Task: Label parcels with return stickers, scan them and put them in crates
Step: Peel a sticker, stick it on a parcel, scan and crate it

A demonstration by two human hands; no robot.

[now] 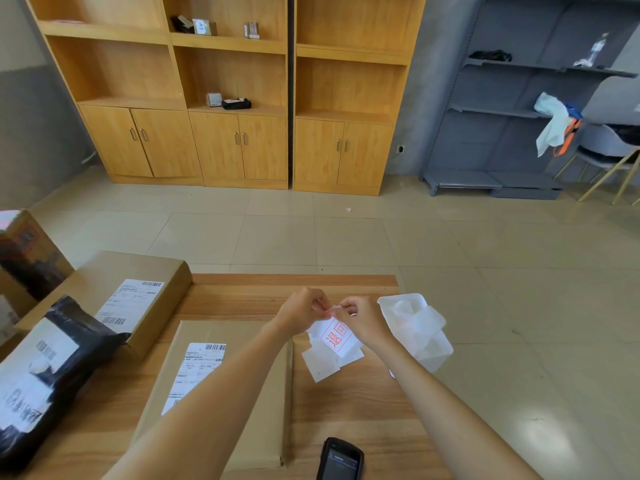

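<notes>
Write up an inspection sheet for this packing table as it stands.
Surface: wooden table, floor tiles beyond.
Job's things: flat cardboard parcel under the forearms; second boxed parcel at left; black bag parcel; return sticker with red print; handheld scanner at near edge.
Clutter: loose sticker sheets; white plastic tray.
Hands: left hand and right hand both pinch the sticker's top edge.
Cables: nothing seen.
Surroundings: wooden cabinets, grey rack, chair.

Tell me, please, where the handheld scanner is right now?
In the head view the scanner lies on the wooden table at the bottom edge, just right of the flat cardboard parcel, between the person's forearms.
</notes>
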